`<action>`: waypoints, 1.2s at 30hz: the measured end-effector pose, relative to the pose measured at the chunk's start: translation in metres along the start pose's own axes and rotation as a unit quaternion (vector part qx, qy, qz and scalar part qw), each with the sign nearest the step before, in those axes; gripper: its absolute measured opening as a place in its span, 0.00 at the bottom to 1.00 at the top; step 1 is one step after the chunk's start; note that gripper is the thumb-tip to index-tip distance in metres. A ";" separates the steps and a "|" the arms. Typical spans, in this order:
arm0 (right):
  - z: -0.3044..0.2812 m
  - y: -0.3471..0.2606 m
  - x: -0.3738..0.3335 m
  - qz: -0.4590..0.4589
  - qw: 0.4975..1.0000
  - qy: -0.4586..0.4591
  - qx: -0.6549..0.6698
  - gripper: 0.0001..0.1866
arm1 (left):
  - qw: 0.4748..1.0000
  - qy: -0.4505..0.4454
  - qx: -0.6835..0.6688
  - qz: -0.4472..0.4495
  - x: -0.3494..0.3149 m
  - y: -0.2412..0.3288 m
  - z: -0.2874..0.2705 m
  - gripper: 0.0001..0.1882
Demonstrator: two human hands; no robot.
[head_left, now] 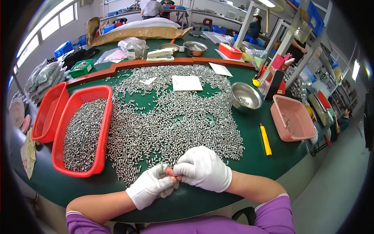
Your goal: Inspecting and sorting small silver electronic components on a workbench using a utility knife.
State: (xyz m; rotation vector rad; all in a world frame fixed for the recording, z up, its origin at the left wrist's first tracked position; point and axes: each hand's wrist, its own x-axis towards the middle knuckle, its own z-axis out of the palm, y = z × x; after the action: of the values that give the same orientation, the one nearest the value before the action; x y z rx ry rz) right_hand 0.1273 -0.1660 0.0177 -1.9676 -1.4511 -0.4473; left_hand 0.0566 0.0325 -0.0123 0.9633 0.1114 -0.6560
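Observation:
My left hand (147, 188) wears a white glove with thumb and fingertip bare. It is closed in a pinch just in front of the near edge of a wide spread of small silvery metal pieces (175, 124). My right hand (205, 170), also in a white glove, comes from the right with its fingers closed against the left fingertips. Whatever lies between the fingers, if anything, is hidden. The small metal pieces are bullet-shaped and cover much of the green tabletop (257, 163). On them rest a white paper card (187, 83) and a torn paper scrap (148, 81).
Left stands a red basket (107, 132) full of such pieces, beside another red basket (42, 124). At right are a steel bowl (251, 91), a yellow cutter knife (265, 139) and a pink basket (286, 134). A brown wooden rail (128, 65) bounds the far side; a stapler (160, 54) stands behind it.

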 end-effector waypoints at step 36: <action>-0.003 0.000 0.002 -0.034 0.999 0.014 -0.028 0.10 | 0.999 0.028 -0.041 -0.005 -0.004 0.008 0.005 0.08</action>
State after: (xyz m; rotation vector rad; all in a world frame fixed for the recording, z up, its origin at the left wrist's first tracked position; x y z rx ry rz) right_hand 0.1279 -0.1662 0.0209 -1.9525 -1.5051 -0.5491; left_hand 0.0572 0.0331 -0.0018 0.9031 0.1905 -0.6296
